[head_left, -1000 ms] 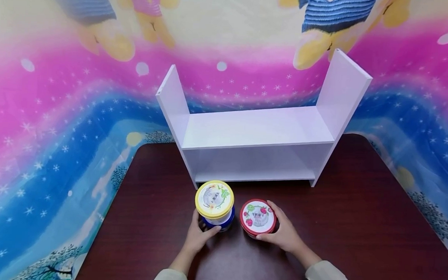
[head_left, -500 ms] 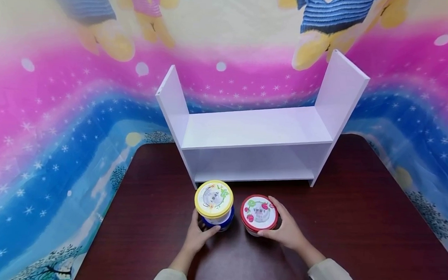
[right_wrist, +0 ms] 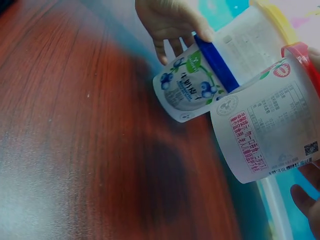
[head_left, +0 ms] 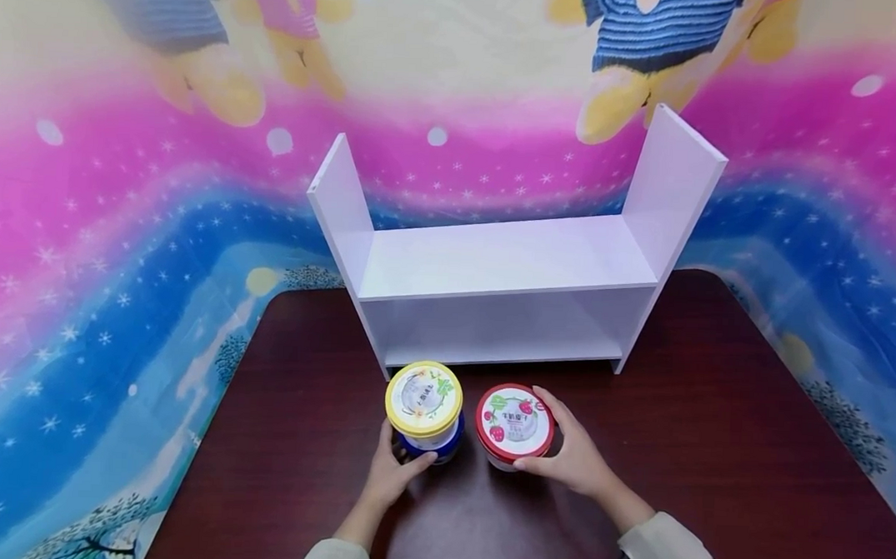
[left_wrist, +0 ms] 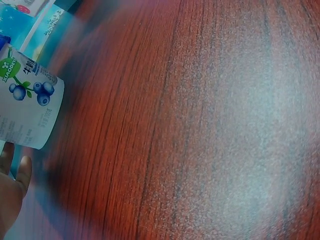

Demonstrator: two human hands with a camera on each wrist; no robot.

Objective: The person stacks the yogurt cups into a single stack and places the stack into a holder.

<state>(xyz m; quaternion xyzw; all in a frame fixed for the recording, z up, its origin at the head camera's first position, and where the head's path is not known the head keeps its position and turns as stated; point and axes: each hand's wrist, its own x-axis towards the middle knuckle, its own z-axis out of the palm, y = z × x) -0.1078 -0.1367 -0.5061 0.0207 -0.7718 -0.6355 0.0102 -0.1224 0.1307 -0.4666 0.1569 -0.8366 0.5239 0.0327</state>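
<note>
In the head view, my left hand (head_left: 393, 477) grips a blue-lidded tub (head_left: 446, 451), thumb at the lid's near side. On it sits a yellow-lidded tub (head_left: 423, 400). Blueberries are printed on the white side of the blue-lidded tub (right_wrist: 187, 87) in the right wrist view. My right hand (head_left: 577, 460) holds a red-lidded tub (head_left: 515, 424) with strawberries on its lid, thumb at the near side and fingers round the right. In the right wrist view, that red-lidded tub (right_wrist: 267, 120) partly covers the stack, and its base is off the table.
A white two-tier shelf (head_left: 509, 257) with tall side panels stands behind the tubs. Dark red-brown table (head_left: 710, 458) surrounds the hands on both sides. A patterned cloth backdrop (head_left: 194, 243) hangs behind.
My right hand has raised the red-lidded tub and brought it slightly farther from me. The left hand stays on the stacked tubs. The head view has shifted a little.
</note>
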